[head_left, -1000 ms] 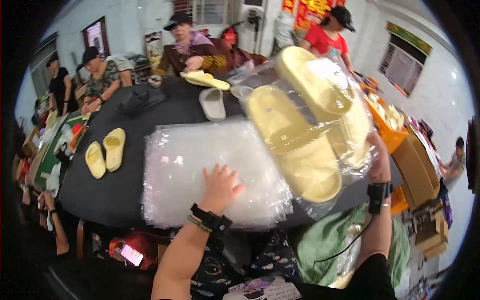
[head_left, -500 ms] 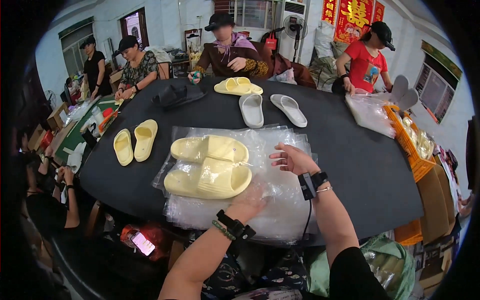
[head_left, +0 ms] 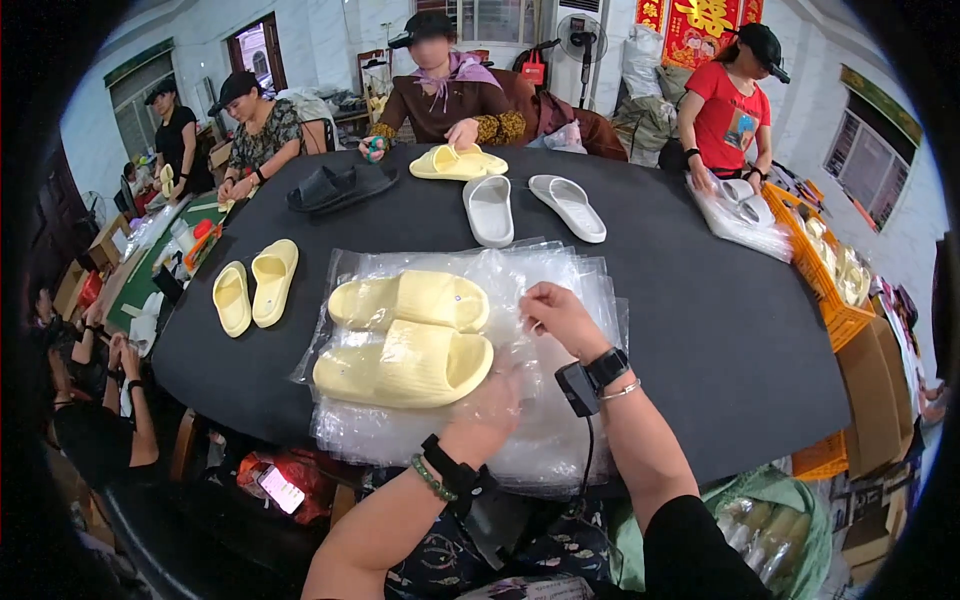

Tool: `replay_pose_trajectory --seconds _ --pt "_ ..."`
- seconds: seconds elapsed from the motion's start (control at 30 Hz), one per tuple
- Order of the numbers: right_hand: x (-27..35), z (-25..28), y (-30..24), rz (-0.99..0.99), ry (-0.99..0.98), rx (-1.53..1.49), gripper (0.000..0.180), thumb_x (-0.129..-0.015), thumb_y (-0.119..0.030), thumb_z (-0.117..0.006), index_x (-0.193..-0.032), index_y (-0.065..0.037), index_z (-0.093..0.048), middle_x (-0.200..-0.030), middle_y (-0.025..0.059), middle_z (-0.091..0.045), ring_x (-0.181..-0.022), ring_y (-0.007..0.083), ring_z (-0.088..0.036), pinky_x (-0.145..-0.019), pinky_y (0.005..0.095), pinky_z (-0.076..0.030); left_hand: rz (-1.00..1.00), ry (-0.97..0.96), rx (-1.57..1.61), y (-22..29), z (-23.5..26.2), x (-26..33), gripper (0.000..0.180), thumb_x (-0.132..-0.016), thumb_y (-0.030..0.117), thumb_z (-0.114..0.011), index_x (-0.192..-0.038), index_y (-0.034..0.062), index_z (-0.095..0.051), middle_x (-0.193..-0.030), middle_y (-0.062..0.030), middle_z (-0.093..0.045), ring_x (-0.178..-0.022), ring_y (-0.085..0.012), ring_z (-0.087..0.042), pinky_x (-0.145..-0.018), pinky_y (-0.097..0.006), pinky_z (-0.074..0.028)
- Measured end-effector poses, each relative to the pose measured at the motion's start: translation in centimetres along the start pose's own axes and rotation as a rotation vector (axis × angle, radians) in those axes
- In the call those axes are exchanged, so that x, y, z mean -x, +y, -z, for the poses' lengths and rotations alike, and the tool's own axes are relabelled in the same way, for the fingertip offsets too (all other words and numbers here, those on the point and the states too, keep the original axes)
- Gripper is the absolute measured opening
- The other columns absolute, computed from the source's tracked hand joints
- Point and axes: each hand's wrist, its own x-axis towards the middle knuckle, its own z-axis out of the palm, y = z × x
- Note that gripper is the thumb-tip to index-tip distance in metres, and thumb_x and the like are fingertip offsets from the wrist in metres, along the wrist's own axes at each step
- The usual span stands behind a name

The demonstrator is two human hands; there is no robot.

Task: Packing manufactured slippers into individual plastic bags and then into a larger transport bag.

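Observation:
A pair of pale yellow slippers lies side by side in a clear plastic bag, in front of me on a stack of clear plastic bags. My left hand is beside the nearer slipper's open end, its fingers veiled by shiny film and blurred, so their pose is unclear. To the right, my right hand is closed, thumb and fingertips pinched on the bag's edge by its mouth.
Yellow slippers stand on the black table at left. Grey slippers, black slippers and another yellow pair sit farther back. An orange crate is at the right edge; co-workers surround the table.
My right hand has moved left and its spread fingers have closed on the bag's edge. At far right, the person in red has lowered the grey slippers toward the plastic bags.

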Motion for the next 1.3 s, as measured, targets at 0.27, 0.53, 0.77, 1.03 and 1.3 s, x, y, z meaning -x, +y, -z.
replay_pose_trajectory --seconds 0.27,0.53,0.77,1.03,1.3 --pt "0.8 1.5 1.2 0.06 0.106 -0.253 0.01 -0.097 -0.016 -0.058 -0.096 -0.006 -0.057 -0.08 0.0015 -0.064 -0.071 0.0106 -0.063 -0.064 0.0243 -0.048 -0.251 0.232 -0.253 0.7 -0.4 1.2 0.037 -0.088 0.016 -0.057 -0.124 0.0073 -0.06 -0.132 -0.018 -0.057 -0.122 -0.0325 -0.057 -0.1 -0.042 -0.048" --pt "1.4 2.1 0.6 0.018 0.087 -0.075 0.013 -0.096 -0.016 -0.059 -0.099 -0.004 -0.055 -0.082 0.0035 -0.065 -0.067 0.0128 -0.067 -0.057 0.0241 -0.051 -0.798 0.239 -0.062 6.1 3.5 2.7 0.042 -0.086 0.018 -0.064 -0.126 0.0071 -0.062 -0.127 -0.0119 -0.061 -0.114 -0.0268 -0.06 -0.089 -0.04 -0.054" --pt "1.8 3.4 -1.1 -0.004 0.024 -0.019 0.028 -0.095 -0.028 -0.062 -0.103 -0.001 -0.061 -0.085 0.0054 -0.066 -0.075 0.0122 -0.065 -0.065 0.0274 -0.053 -0.302 0.062 -0.178 5.0 2.8 0.9 0.062 -0.083 0.043 -0.07 -0.133 0.0081 -0.057 -0.146 -0.0143 -0.047 -0.139 -0.0357 -0.037 -0.112 -0.057 -0.028" --pt "-1.2 3.2 -2.1 -0.063 0.111 0.242 0.043 -0.089 -0.04 -0.071 -0.101 0.0 -0.065 -0.087 0.0053 -0.066 -0.073 0.011 -0.06 -0.063 0.0263 -0.049 -0.294 0.025 -0.216 3.7 -0.4 1.8 0.066 -0.086 0.05 -0.062 -0.136 0.0083 -0.055 -0.15 -0.0154 -0.042 -0.142 -0.0406 -0.031 -0.113 -0.065 -0.018" --pt "-1.8 3.8 0.8 0.105 0.16 0.186 0.024 -0.093 -0.027 -0.068 -0.1 -0.005 -0.068 -0.087 0.0013 -0.066 -0.074 0.0088 -0.061 -0.063 0.0245 -0.048 -0.265 -0.051 -0.192 4.1 -0.5 1.9 0.064 -0.09 0.048 -0.058 -0.141 0.0097 -0.049 -0.151 -0.0165 -0.04 -0.142 -0.0415 -0.029 -0.113 -0.066 -0.014"
